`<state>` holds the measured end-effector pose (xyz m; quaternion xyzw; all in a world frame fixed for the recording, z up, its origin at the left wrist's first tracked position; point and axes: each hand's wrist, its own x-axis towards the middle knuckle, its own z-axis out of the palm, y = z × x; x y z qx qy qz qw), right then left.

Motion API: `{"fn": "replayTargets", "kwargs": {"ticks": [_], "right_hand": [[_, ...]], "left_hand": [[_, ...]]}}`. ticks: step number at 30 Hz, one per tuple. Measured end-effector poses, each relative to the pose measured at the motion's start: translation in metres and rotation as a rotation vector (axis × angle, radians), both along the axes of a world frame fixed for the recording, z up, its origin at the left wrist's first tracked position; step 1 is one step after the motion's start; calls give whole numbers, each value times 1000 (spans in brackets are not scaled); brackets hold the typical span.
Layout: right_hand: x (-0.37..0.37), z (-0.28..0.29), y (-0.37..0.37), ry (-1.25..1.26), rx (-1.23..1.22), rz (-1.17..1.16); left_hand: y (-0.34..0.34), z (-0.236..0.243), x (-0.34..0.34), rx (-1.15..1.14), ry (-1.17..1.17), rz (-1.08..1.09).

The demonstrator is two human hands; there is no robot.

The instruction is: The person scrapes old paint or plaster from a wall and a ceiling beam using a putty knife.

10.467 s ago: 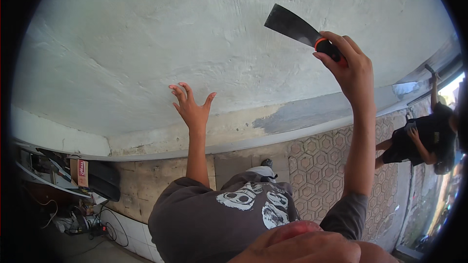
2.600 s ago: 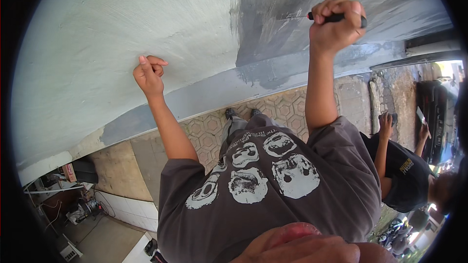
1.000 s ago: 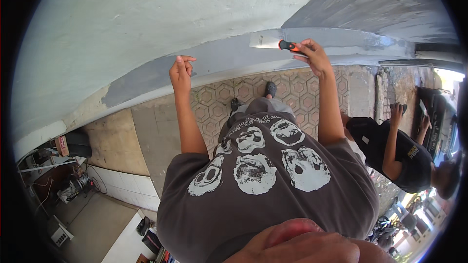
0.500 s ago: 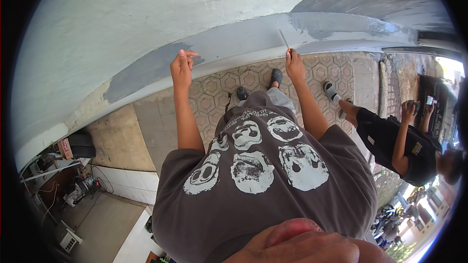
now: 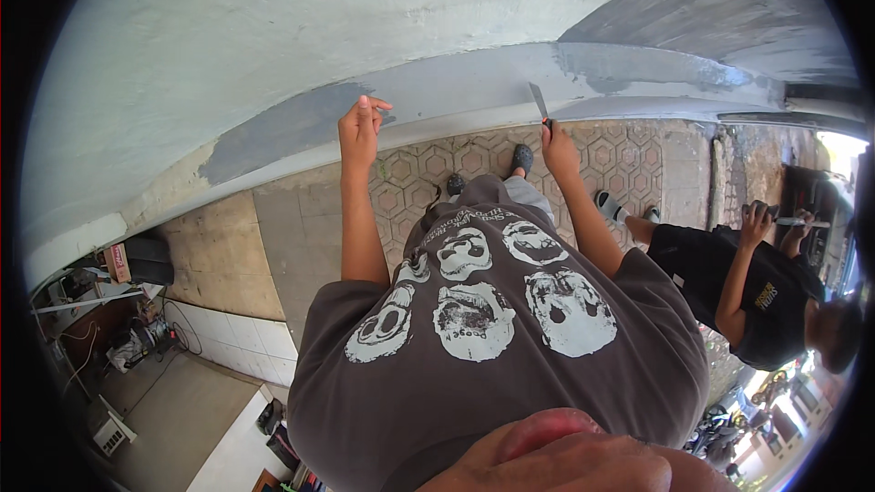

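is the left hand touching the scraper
Apart. The head view shows a wide gap between the left hand and the scraper, which is in the right hand, with the grey wall band visible between them.

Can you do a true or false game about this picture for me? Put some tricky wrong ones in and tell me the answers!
1. The right hand holds a scraper. True.
2. The left hand holds a paintbrush. False: no tool shows in it.
3. The shirt has pale pictures printed on it. True.
4. The scraper points back at the shirt. False: it points away, toward the wall.
5. The shoes stand on grass. False: they are on paving with six-sided shapes.
6. Another person in a dark shirt is over on the right. True.
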<state>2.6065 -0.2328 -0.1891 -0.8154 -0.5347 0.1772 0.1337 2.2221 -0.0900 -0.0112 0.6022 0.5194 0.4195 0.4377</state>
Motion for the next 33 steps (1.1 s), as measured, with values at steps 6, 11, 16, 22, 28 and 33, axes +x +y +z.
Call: {"fn": "replayTargets", "kwargs": {"ticks": [6,11,16,22,28,33], "right_hand": [[24,-18,25,1559,-114,-417],[30,-30,2,1396,-214,-427],[31,-14,-26,1592,-334,-523],[-17,40,2,528,48,-127],[-96,185,71,455,361,252],[-115,303,103,490,532,530]], "left_hand": [[-3,5,3,-30,14,-3],[-4,17,8,26,30,-29],[-5,21,0,79,44,3],[-26,9,-23,88,-28,86],[-51,9,-57,32,-2,86],[-72,6,-86,31,-23,166]]}}
